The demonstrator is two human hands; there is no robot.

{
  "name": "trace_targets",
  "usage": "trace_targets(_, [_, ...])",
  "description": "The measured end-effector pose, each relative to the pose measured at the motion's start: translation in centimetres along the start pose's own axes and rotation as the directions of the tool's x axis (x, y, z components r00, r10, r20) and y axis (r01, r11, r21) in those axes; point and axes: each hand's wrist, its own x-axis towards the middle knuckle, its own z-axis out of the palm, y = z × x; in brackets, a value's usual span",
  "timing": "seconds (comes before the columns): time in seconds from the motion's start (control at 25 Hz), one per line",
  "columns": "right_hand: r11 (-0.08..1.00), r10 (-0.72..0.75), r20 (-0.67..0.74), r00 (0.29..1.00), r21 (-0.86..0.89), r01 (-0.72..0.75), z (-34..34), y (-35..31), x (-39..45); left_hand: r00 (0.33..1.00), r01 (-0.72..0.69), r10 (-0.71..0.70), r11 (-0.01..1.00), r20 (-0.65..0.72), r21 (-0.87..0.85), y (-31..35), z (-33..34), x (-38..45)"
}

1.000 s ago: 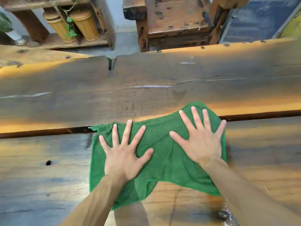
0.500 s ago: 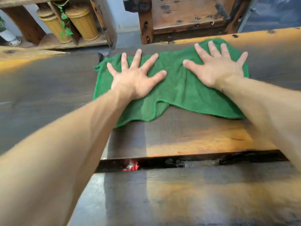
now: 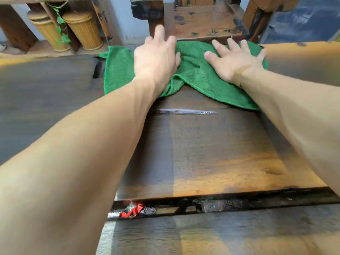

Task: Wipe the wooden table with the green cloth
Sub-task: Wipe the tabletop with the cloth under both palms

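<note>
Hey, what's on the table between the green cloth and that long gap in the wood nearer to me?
In the head view, bare dark wood of the table lies between the green cloth and the gap, marked only by a pale streak.

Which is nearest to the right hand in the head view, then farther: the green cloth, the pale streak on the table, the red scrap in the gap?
From the right hand:
1. Green cloth, directly under it.
2. Pale streak, nearer the person, mid-table.
3. Red scrap, in the gap, closest to the person.

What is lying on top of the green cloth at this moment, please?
Both hands rest on the green cloth: the left hand near its middle, the right hand flat towards its right end. The wooden table beneath the cloth is hidden.
</note>
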Motion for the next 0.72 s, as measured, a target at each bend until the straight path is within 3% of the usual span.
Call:
trace_targets(0.12, [1.000, -0.009, 0.007, 1.000, -0.017, 0.009, 0.5, -0.4, -1.8, 0.988, 0.024, -0.010, 0.996, 0.151, -0.089, 0.5, -0.2, -1.2])
trace_targets(0.28, [0.996, -0.072, -0.003, 0.997, -0.053, 0.072, 0.6, 0.0, -5.6, 0.914, -0.032, 0.073, 0.993, 0.398, -0.110, 1.8, -1.0, -4.0])
trace_targets(0.6, [0.992, -0.106, 0.035, 0.994, -0.072, 0.108, 1.4, 2.3, -19.0, 0.881, -0.213, 0.221, 0.975, 0.418, -0.068, 4.2, -4.4, -15.2])
trace_targets(0.72, [0.990, -0.110, 0.073, 0.991, -0.078, 0.116, 1.3, 3.3, -24.2, 0.867, -0.218, 0.233, 0.972, 0.440, -0.086, 5.2, -6.2, -20.3])
